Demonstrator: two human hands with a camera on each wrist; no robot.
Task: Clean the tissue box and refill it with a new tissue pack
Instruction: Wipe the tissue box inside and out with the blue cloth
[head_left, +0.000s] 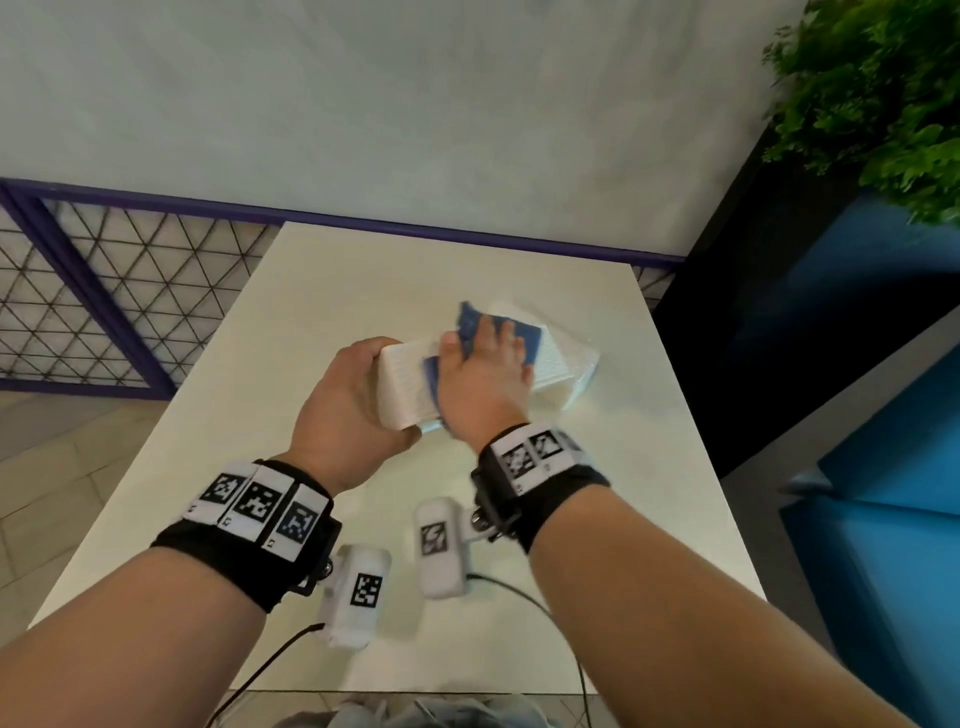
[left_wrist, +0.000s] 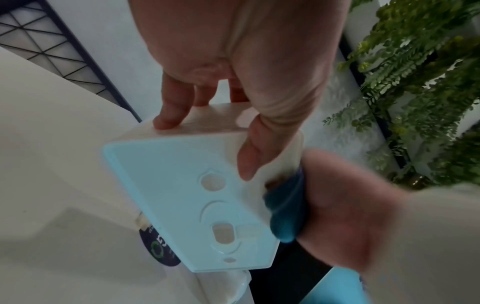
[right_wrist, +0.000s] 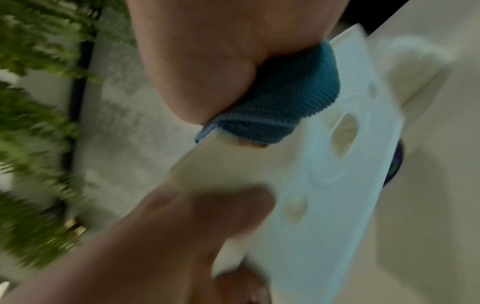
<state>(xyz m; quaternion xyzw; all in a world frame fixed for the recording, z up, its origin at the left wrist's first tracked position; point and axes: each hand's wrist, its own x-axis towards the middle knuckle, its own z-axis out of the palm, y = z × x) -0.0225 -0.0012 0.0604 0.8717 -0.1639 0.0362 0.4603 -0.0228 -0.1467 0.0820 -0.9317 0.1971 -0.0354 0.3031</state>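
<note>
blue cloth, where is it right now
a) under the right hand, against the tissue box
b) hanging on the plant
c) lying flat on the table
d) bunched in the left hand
a: the right hand presses the blue cloth onto the tissue box, which the left hand holds.

Left hand (head_left: 349, 410) curled gripping, right hand (head_left: 485, 376) pressing flat

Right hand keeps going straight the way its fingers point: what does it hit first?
The right hand presses the cloth on the box. Straight on, it would slide off the box's far edge, then probably meet the tissue pack just beyond. How far below the pack lies is unclear.
</note>
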